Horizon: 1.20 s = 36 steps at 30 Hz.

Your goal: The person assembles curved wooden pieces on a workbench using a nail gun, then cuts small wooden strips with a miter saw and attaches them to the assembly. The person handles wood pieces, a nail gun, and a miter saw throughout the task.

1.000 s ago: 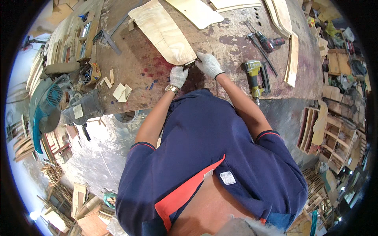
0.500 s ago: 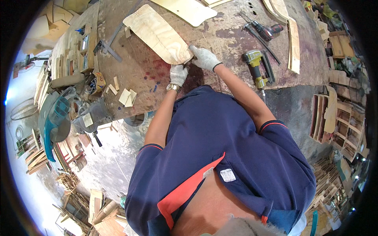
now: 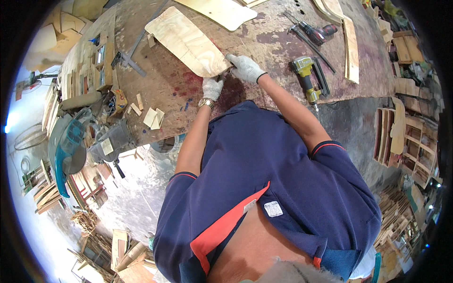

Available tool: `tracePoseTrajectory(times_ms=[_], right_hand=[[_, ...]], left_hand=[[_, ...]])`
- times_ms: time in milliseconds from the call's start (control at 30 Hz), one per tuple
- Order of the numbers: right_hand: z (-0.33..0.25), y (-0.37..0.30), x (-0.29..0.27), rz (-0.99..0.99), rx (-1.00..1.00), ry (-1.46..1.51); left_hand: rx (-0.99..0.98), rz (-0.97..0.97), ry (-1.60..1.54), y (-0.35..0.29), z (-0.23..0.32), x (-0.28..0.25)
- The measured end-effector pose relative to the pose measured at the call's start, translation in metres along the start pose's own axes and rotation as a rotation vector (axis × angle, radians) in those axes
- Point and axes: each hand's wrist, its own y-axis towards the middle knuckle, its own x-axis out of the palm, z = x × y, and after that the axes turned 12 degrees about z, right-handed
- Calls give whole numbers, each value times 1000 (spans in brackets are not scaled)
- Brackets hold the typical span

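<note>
Bright, even daylight fills the scene, strongest at the left rim where it washes out to white-blue glare. Shadows are soft. The centre is sharp. The fisheye lens bends straight edges (most toward the rim), and a black border rings the round picture.

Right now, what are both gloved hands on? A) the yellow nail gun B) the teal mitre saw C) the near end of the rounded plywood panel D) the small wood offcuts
C: the left hand and right hand both meet the near end of the plywood panel; the nail gun lies untouched off to the right.
</note>
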Motion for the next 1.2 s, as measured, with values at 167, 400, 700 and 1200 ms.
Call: tracePoseTrajectory(times_ms=[167,400,700,1200], right_hand=[[8,2,0,-1,-29,91],[13,2,-1,15,-47,122],[29,5,8,-5,-108,191],[42,7,14,5,-154,176]], left_hand=[[43,1,82,4,-2,3],[139,109,130,0,4,4],[107,75,-84,2,-9,17],[237,86,-65,-5,-17,29]])
